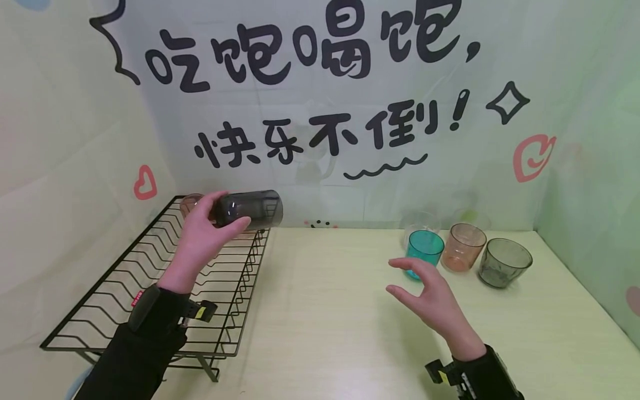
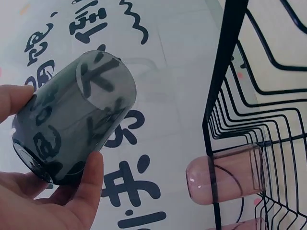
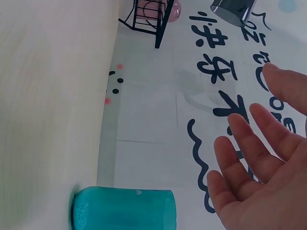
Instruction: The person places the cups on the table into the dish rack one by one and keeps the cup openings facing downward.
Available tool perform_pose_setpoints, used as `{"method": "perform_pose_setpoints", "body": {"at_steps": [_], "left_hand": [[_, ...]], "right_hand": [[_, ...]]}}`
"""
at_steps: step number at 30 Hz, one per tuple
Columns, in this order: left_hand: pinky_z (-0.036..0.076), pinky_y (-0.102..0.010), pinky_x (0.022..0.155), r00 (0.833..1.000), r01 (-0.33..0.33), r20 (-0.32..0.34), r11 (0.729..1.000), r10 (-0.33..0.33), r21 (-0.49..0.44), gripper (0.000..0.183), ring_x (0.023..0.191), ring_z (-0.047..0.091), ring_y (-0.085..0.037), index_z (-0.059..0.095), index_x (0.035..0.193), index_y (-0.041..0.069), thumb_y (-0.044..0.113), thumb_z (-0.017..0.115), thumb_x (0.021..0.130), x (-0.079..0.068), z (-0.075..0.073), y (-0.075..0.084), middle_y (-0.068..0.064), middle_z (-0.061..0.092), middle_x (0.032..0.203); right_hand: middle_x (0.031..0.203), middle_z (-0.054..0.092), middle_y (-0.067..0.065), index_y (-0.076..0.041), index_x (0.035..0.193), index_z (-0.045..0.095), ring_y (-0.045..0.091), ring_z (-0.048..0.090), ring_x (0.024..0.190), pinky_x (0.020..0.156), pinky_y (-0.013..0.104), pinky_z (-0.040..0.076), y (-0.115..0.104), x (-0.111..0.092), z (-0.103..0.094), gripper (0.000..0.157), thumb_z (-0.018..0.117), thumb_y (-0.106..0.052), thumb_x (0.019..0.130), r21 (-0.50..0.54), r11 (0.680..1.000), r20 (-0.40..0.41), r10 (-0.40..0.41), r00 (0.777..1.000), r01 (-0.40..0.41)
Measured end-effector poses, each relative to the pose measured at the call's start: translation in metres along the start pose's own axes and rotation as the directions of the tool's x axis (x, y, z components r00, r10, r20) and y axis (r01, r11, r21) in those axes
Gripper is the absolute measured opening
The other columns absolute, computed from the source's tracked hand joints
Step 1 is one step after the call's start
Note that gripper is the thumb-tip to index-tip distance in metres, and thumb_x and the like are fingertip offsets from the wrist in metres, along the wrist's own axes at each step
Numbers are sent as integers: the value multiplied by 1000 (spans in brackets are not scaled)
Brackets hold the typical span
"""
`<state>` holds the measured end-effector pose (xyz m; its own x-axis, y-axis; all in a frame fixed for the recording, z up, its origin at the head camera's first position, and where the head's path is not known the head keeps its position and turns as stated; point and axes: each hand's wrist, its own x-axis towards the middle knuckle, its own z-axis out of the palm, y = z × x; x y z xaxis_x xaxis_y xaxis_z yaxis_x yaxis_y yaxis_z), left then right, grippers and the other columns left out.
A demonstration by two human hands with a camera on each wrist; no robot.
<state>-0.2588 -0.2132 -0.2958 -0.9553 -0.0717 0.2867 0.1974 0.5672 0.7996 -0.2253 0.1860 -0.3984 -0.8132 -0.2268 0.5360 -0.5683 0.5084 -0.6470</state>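
Observation:
My left hand (image 1: 202, 233) grips a dark grey glass (image 1: 254, 208) above the far end of a black wire rack (image 1: 165, 278). The glass lies on its side, its mouth toward the right; in the left wrist view fingers and thumb curl round its base end (image 2: 72, 120). A pink glass (image 2: 225, 175) stands in the rack beside it. My right hand (image 1: 435, 300) hovers over the table, thumb and fingers spread, holding nothing. Just beyond it stands a teal glass (image 1: 425, 248), also seen low in the right wrist view.
Right of the teal glass stand a pinkish-orange glass (image 1: 464, 248) and a greenish-grey glass (image 1: 505, 262). A clear glass (image 1: 419, 223) shows behind the teal one. A printed cloth (image 1: 320, 183) hangs along the table's back, with more cloth (image 1: 590, 194) down the right side.

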Motion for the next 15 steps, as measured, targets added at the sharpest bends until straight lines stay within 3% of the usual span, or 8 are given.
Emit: {"method": "perform_pose_setpoints", "body": {"at_steps": [5, 11, 15], "left_hand": [[48, -48, 90, 1000, 6, -21, 1000, -6, 29, 74, 113, 50, -37, 39, 148, 6, 32, 74, 89, 3, -4, -4, -21, 45, 140], [47, -51, 93, 999, 6, -32, 998, -4, 61, 74, 115, 49, -39, 38, 149, 5, 32, 73, 89, 4, -9, -8, -22, 44, 140], [44, -53, 94, 999, 5, -38, 995, -1, 99, 74, 117, 46, -40, 39, 148, 4, 33, 72, 89, 5, -12, -11, -23, 43, 140]], "right_hand": [[119, 67, 7, -3, 118, 66, 28, 57, 113, 96, 26, 41, 5, -1, 1, 43, 82, -4, 79, -18, 1000, 10, 15, 1000, -15], [119, 67, 8, -3, 119, 66, 30, 58, 112, 94, 46, 45, 8, -2, 2, 42, 82, -7, 80, -29, 998, 30, 50, 998, -49], [119, 67, 9, -3, 120, 66, 30, 59, 112, 94, 49, 46, 10, -4, 3, 42, 82, -9, 81, -23, 997, 38, 72, 997, -71]]}}
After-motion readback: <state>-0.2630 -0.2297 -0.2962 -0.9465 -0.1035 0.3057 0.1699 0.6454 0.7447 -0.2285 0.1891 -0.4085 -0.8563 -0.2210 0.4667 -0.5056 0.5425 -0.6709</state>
